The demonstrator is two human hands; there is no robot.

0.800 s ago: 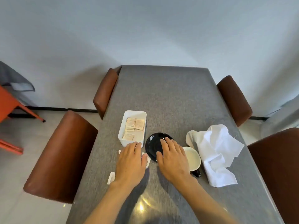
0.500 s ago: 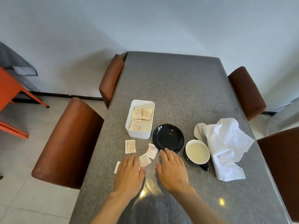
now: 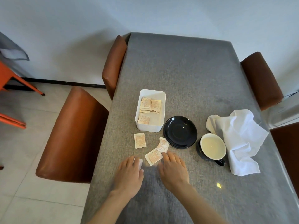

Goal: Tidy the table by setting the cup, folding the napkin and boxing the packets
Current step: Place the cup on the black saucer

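Note:
A dark cup (image 3: pixel 213 148) with a pale inside stands on the grey table (image 3: pixel 186 70), right of an empty black saucer (image 3: pixel 180 132). A crumpled white napkin (image 3: pixel 239 139) lies beside the cup. A white box (image 3: pixel 151 110) holds several sugar packets. Three loose packets lie in front of it: one on the left (image 3: pixel 140 140), one by the saucer (image 3: pixel 163 144), one nearer me (image 3: pixel 153 156). My left hand (image 3: pixel 128 177) lies flat over a fourth packet (image 3: pixel 140 162). My right hand (image 3: pixel 174 171) rests flat, its fingertips close to the near packet.
Brown padded chairs stand along both long sides of the table, two on the left (image 3: pixel 71 136) and two on the right (image 3: pixel 261 80). An orange metal chair (image 3: pixel 9 81) is on the floor at far left. A white wall is behind the table's far end.
Both hands have drawn back toward me, off the saucer and the packets. The view has shifted, so several loose packets are now uncovered.

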